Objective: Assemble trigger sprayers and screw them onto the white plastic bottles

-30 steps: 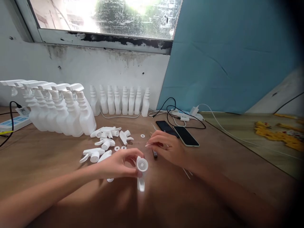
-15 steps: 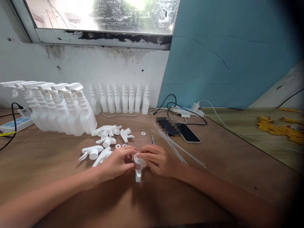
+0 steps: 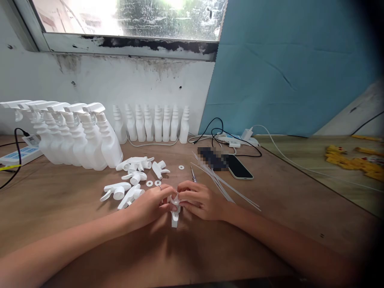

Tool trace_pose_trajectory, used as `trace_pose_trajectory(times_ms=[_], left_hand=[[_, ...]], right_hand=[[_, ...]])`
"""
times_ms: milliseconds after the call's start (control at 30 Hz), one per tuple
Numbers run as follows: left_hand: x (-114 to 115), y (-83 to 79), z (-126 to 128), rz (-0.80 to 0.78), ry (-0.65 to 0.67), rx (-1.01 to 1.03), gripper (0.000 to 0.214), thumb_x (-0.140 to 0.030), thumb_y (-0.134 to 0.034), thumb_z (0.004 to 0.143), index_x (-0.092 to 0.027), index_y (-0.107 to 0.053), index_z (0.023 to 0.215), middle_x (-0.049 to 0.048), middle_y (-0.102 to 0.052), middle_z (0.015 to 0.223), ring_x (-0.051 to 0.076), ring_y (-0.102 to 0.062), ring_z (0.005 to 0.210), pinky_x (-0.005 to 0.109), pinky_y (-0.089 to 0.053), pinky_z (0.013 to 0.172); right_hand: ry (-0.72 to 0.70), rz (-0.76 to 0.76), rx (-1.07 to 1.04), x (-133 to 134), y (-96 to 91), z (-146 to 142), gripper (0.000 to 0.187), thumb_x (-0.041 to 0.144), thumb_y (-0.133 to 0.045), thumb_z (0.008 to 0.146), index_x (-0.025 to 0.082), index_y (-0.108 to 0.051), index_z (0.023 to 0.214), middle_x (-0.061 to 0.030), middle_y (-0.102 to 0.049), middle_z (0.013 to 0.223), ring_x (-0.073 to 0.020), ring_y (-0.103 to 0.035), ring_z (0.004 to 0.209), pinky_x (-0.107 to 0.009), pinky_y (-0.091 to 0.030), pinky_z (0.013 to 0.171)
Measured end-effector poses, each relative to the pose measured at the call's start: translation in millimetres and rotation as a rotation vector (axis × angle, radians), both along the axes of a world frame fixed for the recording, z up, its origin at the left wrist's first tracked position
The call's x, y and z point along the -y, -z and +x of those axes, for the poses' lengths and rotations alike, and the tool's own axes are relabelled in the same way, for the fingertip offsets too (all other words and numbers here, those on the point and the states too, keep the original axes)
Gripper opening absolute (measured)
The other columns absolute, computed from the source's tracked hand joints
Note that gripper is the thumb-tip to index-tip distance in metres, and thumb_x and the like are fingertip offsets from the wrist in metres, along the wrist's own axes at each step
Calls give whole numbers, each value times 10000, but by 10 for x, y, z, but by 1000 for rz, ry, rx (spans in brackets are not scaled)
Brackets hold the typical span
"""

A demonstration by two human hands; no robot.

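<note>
Near front edge of table (image 3: 216, 252), left hand (image 3: 154, 201) grasped trigger-sprayer head (image 3: 175, 220); right hand (image 3: 200, 202) at collar, grip unclear. Uneven pressure could have made head slip.

Looks like a makeshift workshop: a wooden table (image 3: 60, 196) against a stained wall (image 3: 120, 86) under a grimy window (image 3: 168, 22) with a flaking frame (image 3: 150, 44), rows of white bottles (image 3: 158, 127), a heap of spray heads (image 3: 119, 193), and power strips (image 3: 25, 155) trailing cables (image 3: 250, 156)

Left hand (image 3: 153, 201), right hand (image 3: 204, 202) — close together
Fingers (image 3: 189, 195) curled inward — forearms (image 3: 90, 232) slanting in from both sides.
</note>
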State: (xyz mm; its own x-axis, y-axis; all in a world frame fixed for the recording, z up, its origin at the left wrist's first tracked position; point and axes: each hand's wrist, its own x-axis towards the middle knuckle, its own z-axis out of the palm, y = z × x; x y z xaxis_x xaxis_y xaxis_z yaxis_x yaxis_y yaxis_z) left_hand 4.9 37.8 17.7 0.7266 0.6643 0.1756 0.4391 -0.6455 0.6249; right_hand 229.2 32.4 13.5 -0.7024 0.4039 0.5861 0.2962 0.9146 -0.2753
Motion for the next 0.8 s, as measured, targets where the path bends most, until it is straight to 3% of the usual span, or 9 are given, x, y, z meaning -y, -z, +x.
trace_pose_trajectory(times_ms=[167, 333, 533, 800], left_hand=[[-14, 41, -14, 89, 25, 5, 66, -174, -591, 867, -189, -553, 919, 24, -614, 1039, 129, -603, 832, 224, -467, 728], [-12, 57, -13, 154, 44, -5, 97, -157, -570, 880, -194, -570, 969, 32, -626, 1054, 137, -621, 857, 225, -470, 734], [-11, 44, -8, 182, 44, -13, 84, -121, -569, 866, -183, -570, 922, 33, -637, 1013, 131, -619, 827, 217, -469, 712], [-19, 42, -3, 185, 65, -3, 32, -201, -558, 898, -182, -573, 919, 42, -645, 1001, 127, -620, 800, 219, -480, 711]], right_hand=[[-12, -27, -1, -2, -12, 1, 137, 148, -502, 916, 133, -622, 980, -110, -573, 1040, -121, -558, 916, -228, -470, 801], [-10, -7, -5, -10, -35, -12, 108, 181, -544, 902, 133, -615, 968, -106, -590, 1015, -126, -568, 910, -233, -474, 801], [-2, 113, 32, -74, 0, -14, 101, 218, -563, 910, 140, -624, 887, -76, -640, 944, -126, -579, 832, -248, -469, 747], [15, 205, -14, -142, 74, -7, 208, 247, -509, 950, 144, -652, 840, -56, -679, 920, -105, -600, 760, -244, -483, 711]])
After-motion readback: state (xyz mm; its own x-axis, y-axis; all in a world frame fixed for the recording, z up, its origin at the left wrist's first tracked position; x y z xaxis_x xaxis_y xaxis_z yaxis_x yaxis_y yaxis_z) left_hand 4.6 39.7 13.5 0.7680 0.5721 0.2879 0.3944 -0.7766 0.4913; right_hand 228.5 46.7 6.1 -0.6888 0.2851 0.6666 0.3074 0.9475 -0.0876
